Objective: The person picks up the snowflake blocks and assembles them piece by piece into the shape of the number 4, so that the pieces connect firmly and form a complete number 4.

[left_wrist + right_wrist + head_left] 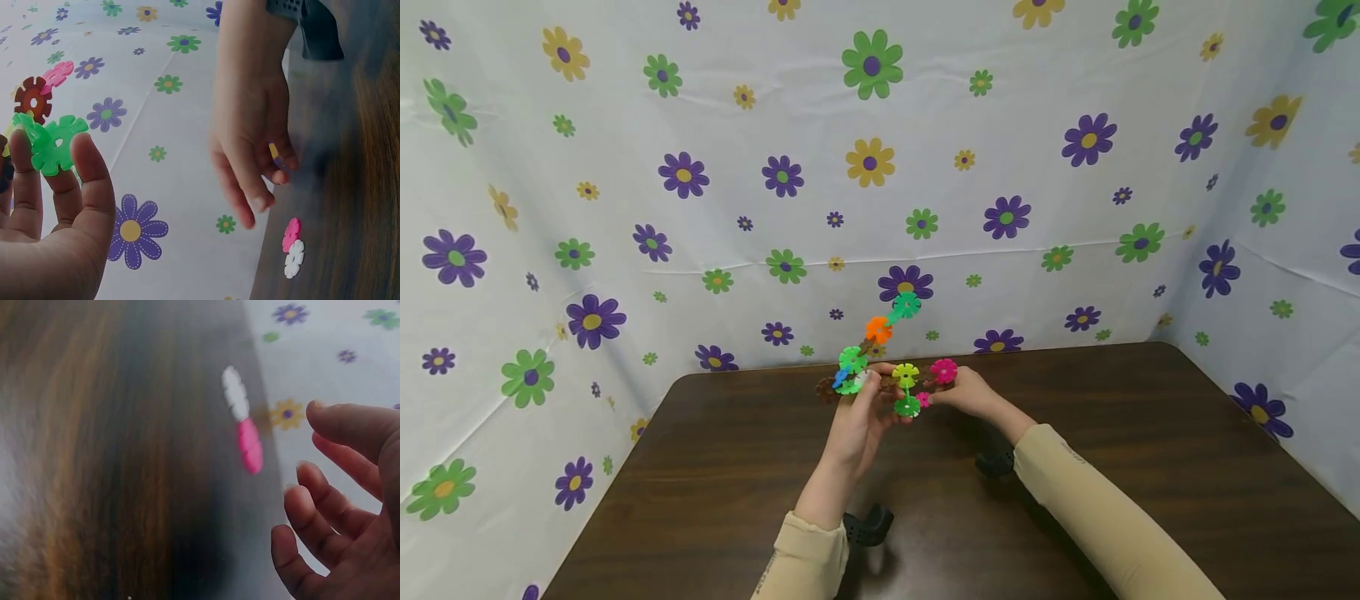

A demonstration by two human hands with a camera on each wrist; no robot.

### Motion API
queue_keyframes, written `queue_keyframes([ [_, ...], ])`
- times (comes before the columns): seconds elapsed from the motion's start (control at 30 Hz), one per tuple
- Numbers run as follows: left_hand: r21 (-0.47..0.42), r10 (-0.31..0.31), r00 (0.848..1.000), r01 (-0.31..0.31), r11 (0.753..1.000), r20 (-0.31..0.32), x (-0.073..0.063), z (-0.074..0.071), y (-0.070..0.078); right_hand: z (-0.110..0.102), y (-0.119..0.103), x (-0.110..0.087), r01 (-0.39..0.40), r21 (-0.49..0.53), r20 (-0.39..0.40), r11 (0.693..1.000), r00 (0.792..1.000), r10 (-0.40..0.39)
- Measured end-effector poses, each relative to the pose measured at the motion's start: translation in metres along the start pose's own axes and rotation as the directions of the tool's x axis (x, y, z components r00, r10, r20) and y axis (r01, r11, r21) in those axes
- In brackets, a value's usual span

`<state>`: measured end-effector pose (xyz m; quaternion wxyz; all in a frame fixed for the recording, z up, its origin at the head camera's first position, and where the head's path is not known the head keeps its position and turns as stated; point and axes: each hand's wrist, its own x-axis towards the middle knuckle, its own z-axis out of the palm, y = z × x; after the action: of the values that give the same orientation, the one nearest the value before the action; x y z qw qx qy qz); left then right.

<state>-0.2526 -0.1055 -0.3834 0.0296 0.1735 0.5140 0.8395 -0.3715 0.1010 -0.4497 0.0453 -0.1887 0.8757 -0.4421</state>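
My left hand [852,433] holds up a branching chain of interlocking notched plastic discs. Its colours include a teal disc [907,305], an orange disc [878,330], a yellow disc [906,375] and a deep pink disc [944,371]. In the left wrist view, fingers and thumb are around a green disc [59,145] of that chain. My right hand [973,393] is just right of the chain in the head view. Its loosely bent fingers hold nothing in the right wrist view. Near it, a joined pink-and-white disc pair [244,422] lies on the table.
The brown wooden table [715,500] reaches back to a white curtain [715,225] printed with flowers, which also hangs at both sides. Black wrist mounts [868,527] stick out under both forearms. Beige sleeves [1097,492] cover the arms.
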Motion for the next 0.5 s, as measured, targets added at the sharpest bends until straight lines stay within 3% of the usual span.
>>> queue_keyframes([
  [0.23, 0.008, 0.002, 1.0, -0.003, 1.0, 0.006, 0.0, 0.0, 0.0, 0.006, 0.01, 0.011, -0.053, -0.206, 0.031, 0.977, 0.998, 0.061],
  [0.5, 0.025, 0.007, 1.0, -0.007, 1.0, 0.017, -0.001, 0.0, -0.003, 0.01, 0.013, 0.018, -0.093, -0.255, 0.02, 0.962, 0.995, 0.101],
])
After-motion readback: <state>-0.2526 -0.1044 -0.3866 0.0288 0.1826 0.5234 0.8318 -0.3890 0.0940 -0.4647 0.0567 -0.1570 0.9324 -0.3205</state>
